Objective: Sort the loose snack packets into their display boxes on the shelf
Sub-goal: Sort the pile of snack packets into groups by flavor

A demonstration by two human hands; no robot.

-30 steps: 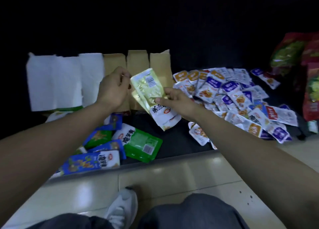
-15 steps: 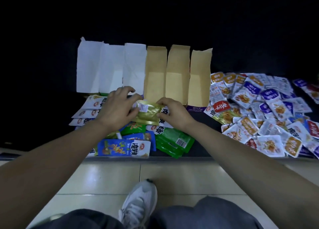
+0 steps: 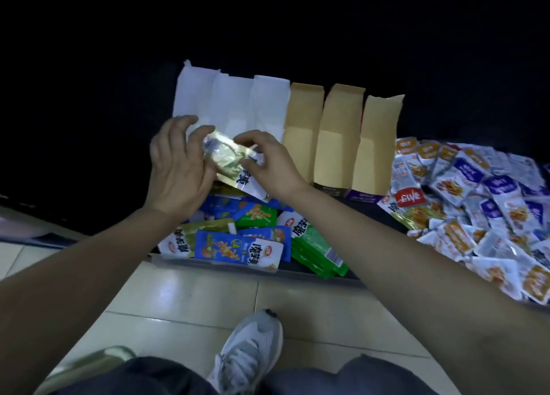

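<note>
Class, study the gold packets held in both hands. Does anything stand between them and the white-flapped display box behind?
Nothing visible does. The left hand and right hand hold the gold packets directly in front of the white-flapped display box. The loose packets lie lower, nearer the person. The hands hide the box's opening.

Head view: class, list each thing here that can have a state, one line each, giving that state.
gold-green packet: held up between both hands
left hand: holds the packet's left end
right hand: pinches the packet's right side
white display boxes: open, flaps raised
brown display boxes: open, flaps raised
blue packet: lying flat at the shelf edge
green packets: stacked, lying flat
small packets: loose heap, unsorted
</note>
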